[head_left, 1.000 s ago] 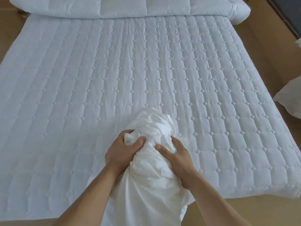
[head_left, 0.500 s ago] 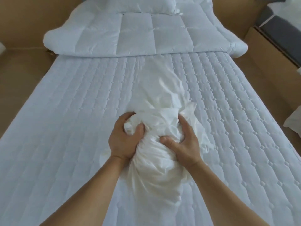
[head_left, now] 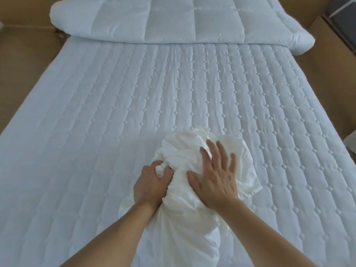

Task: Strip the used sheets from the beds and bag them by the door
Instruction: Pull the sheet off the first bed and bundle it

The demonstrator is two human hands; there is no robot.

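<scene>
With the left hand (head_left: 152,182) gripping a fold of the bunched white sheet (head_left: 185,149) and the right hand (head_left: 213,178) pressing flat and open-fingered on it at the bed's (head_left: 96,112) near middle, a one-handed lift could let the loose bundle spill open.

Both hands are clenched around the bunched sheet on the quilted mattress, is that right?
Not quite: in the head view only the left hand grips the bunched sheet; the right hand lies flat on it, fingers spread. The quilted mattress is right.
</scene>
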